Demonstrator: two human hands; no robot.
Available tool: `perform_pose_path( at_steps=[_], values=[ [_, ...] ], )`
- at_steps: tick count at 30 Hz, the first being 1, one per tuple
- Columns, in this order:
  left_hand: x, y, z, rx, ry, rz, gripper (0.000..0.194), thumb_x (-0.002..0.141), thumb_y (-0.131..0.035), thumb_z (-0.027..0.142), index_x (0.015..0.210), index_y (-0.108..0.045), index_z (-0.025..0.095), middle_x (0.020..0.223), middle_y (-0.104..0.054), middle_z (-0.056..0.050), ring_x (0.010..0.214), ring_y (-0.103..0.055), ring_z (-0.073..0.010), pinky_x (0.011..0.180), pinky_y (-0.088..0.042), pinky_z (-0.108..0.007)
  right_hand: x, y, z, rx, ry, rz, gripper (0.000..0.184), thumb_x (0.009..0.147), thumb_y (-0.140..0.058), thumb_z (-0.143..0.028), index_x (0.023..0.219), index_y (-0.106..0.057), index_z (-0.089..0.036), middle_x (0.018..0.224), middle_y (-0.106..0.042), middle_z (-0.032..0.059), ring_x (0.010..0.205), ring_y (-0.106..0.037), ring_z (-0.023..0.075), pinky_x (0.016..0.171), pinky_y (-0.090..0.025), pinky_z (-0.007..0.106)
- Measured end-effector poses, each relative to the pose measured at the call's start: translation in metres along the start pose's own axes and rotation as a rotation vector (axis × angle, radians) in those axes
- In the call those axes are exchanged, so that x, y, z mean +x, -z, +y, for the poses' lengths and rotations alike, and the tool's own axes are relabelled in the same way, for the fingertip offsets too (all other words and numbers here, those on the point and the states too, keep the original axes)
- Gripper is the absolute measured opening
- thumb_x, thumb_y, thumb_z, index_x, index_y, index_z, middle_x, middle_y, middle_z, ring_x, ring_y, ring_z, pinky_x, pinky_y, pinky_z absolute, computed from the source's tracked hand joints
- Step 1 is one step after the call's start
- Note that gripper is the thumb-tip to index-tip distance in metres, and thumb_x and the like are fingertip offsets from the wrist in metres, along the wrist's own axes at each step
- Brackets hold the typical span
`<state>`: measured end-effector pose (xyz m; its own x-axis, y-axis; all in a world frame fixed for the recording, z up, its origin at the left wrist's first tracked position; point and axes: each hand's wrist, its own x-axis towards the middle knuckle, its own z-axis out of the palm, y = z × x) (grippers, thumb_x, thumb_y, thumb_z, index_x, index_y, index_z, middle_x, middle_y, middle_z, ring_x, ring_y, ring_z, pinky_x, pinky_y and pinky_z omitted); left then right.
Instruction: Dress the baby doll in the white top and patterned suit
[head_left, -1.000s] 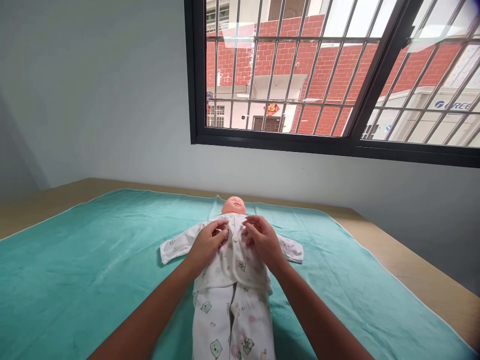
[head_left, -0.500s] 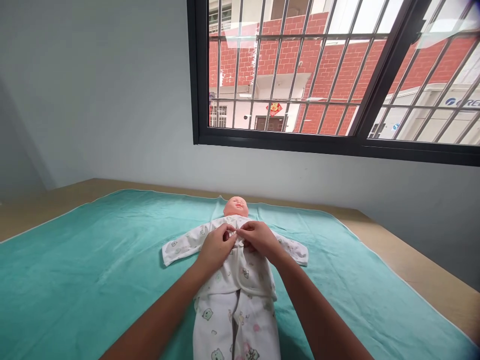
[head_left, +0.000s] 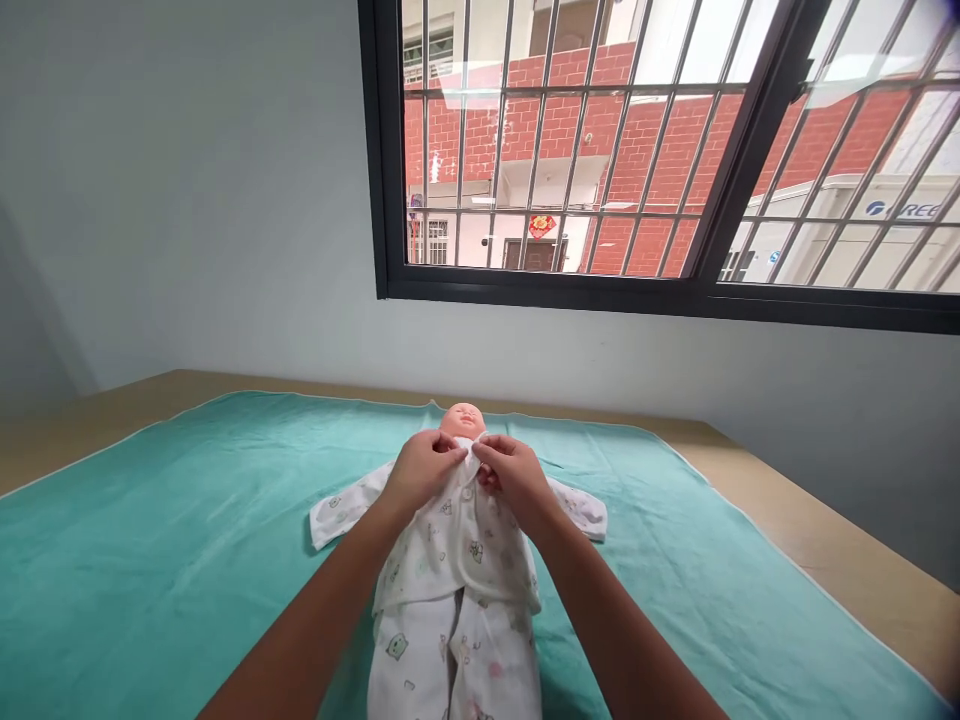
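Note:
A baby doll [head_left: 463, 420] lies on its back with its head toward the wall. It wears a white printed baby jacket [head_left: 442, 540] and matching trousers [head_left: 409, 660]. At the collar, just below the doll's chin, my left hand [head_left: 426, 465] pinches the jacket's edge from the left. Opposite it, my right hand [head_left: 514, 475] pinches the other front edge, its fingertips close to the left ones. A round button [head_left: 468, 493] shows on the front below my fingers. The jacket's sleeves are spread out to both sides.
A teal cloth [head_left: 187, 520] covers most of the wooden table [head_left: 810, 530] under the doll. Behind stands a pale wall [head_left: 225, 200] with a dark-framed, barred window [head_left: 555, 290].
Both hands have moved up the jacket from the upper chest to the collar, still pinching. A button that was near the fingers now shows below them. The view has shifted slightly.

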<state>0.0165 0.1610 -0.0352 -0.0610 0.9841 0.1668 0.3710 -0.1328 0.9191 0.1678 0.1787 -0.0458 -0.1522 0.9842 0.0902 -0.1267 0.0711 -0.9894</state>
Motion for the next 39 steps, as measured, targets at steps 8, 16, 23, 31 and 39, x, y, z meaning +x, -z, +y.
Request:
perform_pose_path(
  at_steps=[8,16,23,31,39],
  values=[
    [0.005,-0.021,-0.015,-0.412,0.094,-0.078,0.027,0.072,-0.068,0.042,0.079,-0.064,0.016,0.071,-0.065,-0.001,0.063,-0.056,-0.0130,0.060,-0.042,-0.025,0.006,0.008,0.028,0.223,-0.118,-0.037,0.026,0.069,-0.075,-0.036,0.078,-0.059,-0.017,0.053,-0.050,-0.0056,0.045,-0.044,0.0055,0.041,-0.033,0.016],
    [0.003,-0.020,-0.012,-0.381,0.046,-0.063,0.025,0.072,-0.067,0.041,0.075,-0.064,0.016,0.074,-0.068,-0.003,0.070,-0.060,-0.0165,0.067,-0.044,-0.027,0.009,0.011,0.030,0.292,-0.105,-0.078,0.027,0.070,-0.077,-0.035,0.082,-0.061,-0.017,0.056,-0.052,-0.0051,0.047,-0.047,0.0051,0.041,-0.036,0.014],
    [-0.002,-0.018,-0.010,-0.362,0.019,-0.079,0.021,0.074,-0.065,0.038,0.072,-0.064,0.017,0.071,-0.065,-0.001,0.067,-0.057,-0.0148,0.064,-0.042,-0.026,0.008,0.013,0.030,0.300,-0.108,-0.095,0.027,0.069,-0.078,-0.034,0.083,-0.062,-0.018,0.058,-0.052,-0.0054,0.048,-0.045,0.0048,0.044,-0.038,0.015],
    [0.000,-0.017,-0.015,-0.484,0.084,-0.081,0.021,0.075,-0.066,0.038,0.075,-0.061,0.017,0.058,-0.049,0.006,0.052,-0.041,-0.0069,0.053,-0.033,-0.021,0.008,0.011,0.031,0.194,-0.093,-0.070,0.026,0.068,-0.078,-0.035,0.080,-0.063,-0.018,0.058,-0.053,-0.0047,0.049,-0.048,0.0058,0.044,-0.038,0.016],
    [-0.002,-0.018,-0.013,-0.431,0.036,-0.060,0.023,0.073,-0.067,0.038,0.074,-0.061,0.017,0.060,-0.052,0.005,0.053,-0.043,-0.0077,0.054,-0.035,-0.021,0.006,0.012,0.031,0.262,-0.075,-0.104,0.024,0.073,-0.076,-0.036,0.084,-0.065,-0.017,0.059,-0.052,-0.0046,0.049,-0.045,0.0048,0.044,-0.037,0.014]
  ],
)
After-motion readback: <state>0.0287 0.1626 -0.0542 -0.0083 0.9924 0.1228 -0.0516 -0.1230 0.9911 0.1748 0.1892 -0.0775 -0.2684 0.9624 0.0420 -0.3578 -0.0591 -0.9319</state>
